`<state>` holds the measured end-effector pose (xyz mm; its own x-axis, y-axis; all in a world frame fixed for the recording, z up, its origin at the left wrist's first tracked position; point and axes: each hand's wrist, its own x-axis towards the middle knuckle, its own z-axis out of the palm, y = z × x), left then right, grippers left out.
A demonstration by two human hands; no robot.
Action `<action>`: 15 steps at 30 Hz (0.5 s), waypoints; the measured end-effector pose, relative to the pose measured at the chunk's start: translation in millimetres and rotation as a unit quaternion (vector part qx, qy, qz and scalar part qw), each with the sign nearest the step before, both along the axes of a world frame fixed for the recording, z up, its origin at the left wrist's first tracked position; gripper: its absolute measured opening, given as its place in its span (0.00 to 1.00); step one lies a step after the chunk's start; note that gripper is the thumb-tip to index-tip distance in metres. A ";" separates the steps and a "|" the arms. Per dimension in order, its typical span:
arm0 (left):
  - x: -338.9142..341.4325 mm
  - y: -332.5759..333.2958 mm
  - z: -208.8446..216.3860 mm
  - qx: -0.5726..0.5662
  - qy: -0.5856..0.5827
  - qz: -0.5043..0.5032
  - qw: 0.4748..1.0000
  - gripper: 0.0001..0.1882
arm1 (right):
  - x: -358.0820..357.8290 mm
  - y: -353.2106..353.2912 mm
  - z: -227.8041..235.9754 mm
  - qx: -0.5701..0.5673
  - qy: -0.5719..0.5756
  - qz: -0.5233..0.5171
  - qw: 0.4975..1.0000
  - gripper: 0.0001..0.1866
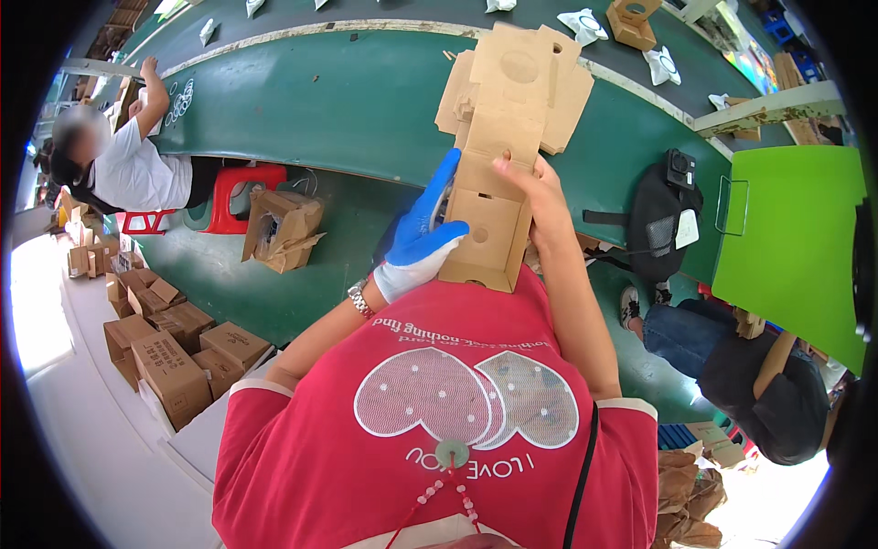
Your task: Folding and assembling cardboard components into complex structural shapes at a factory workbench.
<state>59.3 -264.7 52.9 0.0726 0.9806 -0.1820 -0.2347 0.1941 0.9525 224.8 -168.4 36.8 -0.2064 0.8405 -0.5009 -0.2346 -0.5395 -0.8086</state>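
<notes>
A brown cardboard box point(483, 240) is held up in front of my chest. Its lower part is folded into a shallow tray, while the lid panel stands open away from me. My left hand point(422, 236), in a blue and white glove, grips the box's left side, with the thumb over its near wall and the fingers along the edge. Bare, my right hand point(538, 190) clasps the right edge, thumb on the inner face and fingers behind. Flat cardboard blanks point(567, 102) lie on the green table beyond, partly hidden by the box.
The green table point(366, 101) runs across in front, with a conveyor belt point(384, 16) carrying white packets point(583, 26) behind it. A black backpack point(654, 224) lies at right by a bright green board point(791, 247). Cartons point(171, 375) stand at left. Two people sit nearby.
</notes>
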 end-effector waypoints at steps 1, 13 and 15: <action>-0.3 -2.1 -2.2 -0.003 0.001 -0.003 1.000 0.42 | -2.0 -6.4 0.7 0.039 -0.011 0.001 0.999 0.22; -6.4 -6.9 -6.3 0.010 0.093 -0.097 0.991 0.33 | -9.4 -5.6 15.1 -0.029 -0.086 0.017 0.996 0.22; -0.6 -6.4 -8.5 0.031 0.199 -0.007 0.979 0.24 | -13.7 -12.9 9.8 0.007 -0.070 -0.006 0.997 0.21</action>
<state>58.6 -271.1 44.4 0.0221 0.9900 -0.1396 0.1607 0.1343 0.9778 211.1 -181.3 46.6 -0.1245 0.8494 -0.5128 -0.1246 -0.5261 -0.8412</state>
